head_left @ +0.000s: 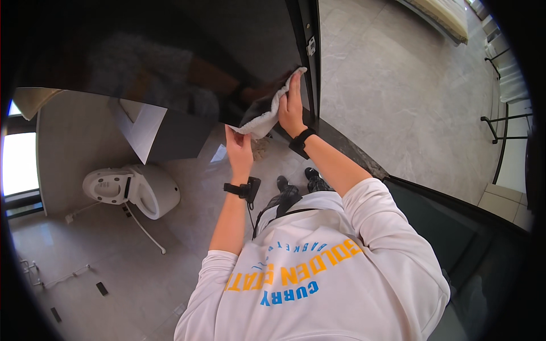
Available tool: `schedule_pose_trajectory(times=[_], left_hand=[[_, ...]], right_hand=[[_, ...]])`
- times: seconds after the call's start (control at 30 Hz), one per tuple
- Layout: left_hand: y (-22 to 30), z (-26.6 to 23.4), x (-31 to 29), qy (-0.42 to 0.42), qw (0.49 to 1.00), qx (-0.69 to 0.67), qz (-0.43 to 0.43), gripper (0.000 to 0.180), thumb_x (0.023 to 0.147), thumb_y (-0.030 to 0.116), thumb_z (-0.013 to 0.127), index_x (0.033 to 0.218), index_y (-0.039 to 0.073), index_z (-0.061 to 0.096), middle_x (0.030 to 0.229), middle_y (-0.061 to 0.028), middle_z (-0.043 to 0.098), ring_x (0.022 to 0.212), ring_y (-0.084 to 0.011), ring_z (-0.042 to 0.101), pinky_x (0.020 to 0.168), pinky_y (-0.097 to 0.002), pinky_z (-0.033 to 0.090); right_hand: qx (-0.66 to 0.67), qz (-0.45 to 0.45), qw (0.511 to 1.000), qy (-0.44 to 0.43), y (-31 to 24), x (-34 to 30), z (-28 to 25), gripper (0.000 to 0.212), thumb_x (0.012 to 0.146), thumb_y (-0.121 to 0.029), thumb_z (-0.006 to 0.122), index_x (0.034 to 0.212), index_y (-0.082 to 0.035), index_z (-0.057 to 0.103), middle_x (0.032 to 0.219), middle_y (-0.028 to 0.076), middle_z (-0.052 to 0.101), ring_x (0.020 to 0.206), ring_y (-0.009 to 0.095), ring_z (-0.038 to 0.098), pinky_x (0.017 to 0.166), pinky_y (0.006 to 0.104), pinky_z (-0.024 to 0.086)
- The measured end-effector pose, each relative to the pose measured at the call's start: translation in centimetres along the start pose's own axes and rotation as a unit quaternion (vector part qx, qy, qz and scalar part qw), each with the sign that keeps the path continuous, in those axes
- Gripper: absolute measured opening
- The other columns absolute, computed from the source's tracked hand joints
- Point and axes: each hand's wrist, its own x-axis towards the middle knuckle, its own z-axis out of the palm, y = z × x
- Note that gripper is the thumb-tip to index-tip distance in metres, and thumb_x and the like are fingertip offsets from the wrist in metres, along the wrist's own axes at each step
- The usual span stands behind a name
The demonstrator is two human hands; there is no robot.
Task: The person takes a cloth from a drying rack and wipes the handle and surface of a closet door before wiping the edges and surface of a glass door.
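A white cloth (264, 122) stretches between my two hands along a glossy dark door panel (170, 62). My left hand (239, 149) pinches the cloth's lower left corner at the panel's bottom edge. Higher up, my right hand (291, 111) holds the other end, its fingers stretched along the cloth close to the panel's edge strip. The panel mirrors part of the cloth and my arms dimly. Each wrist wears a black band; the left one carries a small black device (250, 188).
A white toilet (151, 190) with its lid raised stands to the left. A metal latch plate (310, 46) sits on the door's edge. Beyond a dark threshold (358, 150) lies a grey tiled floor (387, 85) with a bed (449, 17). Dark glass (455, 244) is at my right.
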Motion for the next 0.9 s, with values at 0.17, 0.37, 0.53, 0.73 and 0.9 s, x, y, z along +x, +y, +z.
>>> schedule_pose_trajectory(times=[0.17, 0.37, 0.53, 0.73, 0.9], left_hand=[[5.4, -0.7, 1.0, 0.025, 0.995, -0.055, 0.075, 0.068, 0.093, -0.004, 0.056, 0.151, -0.003, 0.022, 0.137, -0.0124, 0.048, 0.116, -0.0193, 0.053, 0.099, -0.0284, 0.041], [5.5, -0.8, 1.4, -0.018, 0.994, -0.038, 0.097, 0.080, 0.089, 0.002, 0.067, 0.152, -0.002, 0.017, 0.137, -0.0117, 0.045, 0.117, -0.0189, 0.051, 0.098, -0.0297, 0.041], [4.6, 0.3, 1.4, -0.006, 0.995, -0.014, 0.097, 0.069, 0.090, 0.002, 0.067, 0.145, 0.001, 0.026, 0.128, -0.0103, 0.050, 0.114, -0.0172, 0.052, 0.097, -0.0294, 0.043], [2.6, 0.2, 0.8, 0.029, 0.997, 0.072, -0.006, 0.050, 0.091, 0.007, 0.068, 0.130, 0.001, 0.037, 0.120, -0.0115, 0.056, 0.104, -0.0181, 0.058, 0.090, -0.0294, 0.046], [1.2, 0.4, 0.5, 0.023, 0.994, 0.103, 0.011, 0.048, 0.092, 0.012, 0.068, 0.128, 0.000, 0.040, 0.115, -0.0127, 0.059, 0.097, -0.0179, 0.060, 0.084, -0.0286, 0.048]], right_hand=[[0.063, -0.066, 0.994, 0.058, -6.6, 4.7, 1.0, 0.069, 0.088, -0.005, 0.046, 0.150, 0.009, 0.020, 0.158, 0.030, 0.016, 0.148, 0.044, 0.012, 0.120, 0.0458, 0.011], [0.040, -0.067, 0.991, 0.112, -7.8, 6.9, 2.0, 0.069, 0.092, -0.013, 0.048, 0.150, 0.008, 0.019, 0.158, 0.029, 0.014, 0.147, 0.045, 0.012, 0.119, 0.0481, 0.010], [0.059, -0.094, 0.987, 0.114, -5.1, 6.4, 1.5, 0.066, 0.092, -0.013, 0.047, 0.149, 0.010, 0.022, 0.157, 0.030, 0.017, 0.146, 0.046, 0.015, 0.119, 0.0473, 0.012], [0.035, -0.042, 0.992, 0.115, -3.7, 5.1, 1.7, 0.063, 0.093, -0.009, 0.039, 0.150, 0.009, 0.019, 0.159, 0.028, 0.015, 0.148, 0.042, 0.013, 0.120, 0.0440, 0.009], [0.028, -0.023, 0.993, 0.112, -2.4, 4.1, 2.0, 0.062, 0.094, -0.009, 0.038, 0.150, 0.009, 0.018, 0.159, 0.027, 0.014, 0.148, 0.041, 0.013, 0.120, 0.0429, 0.009]])
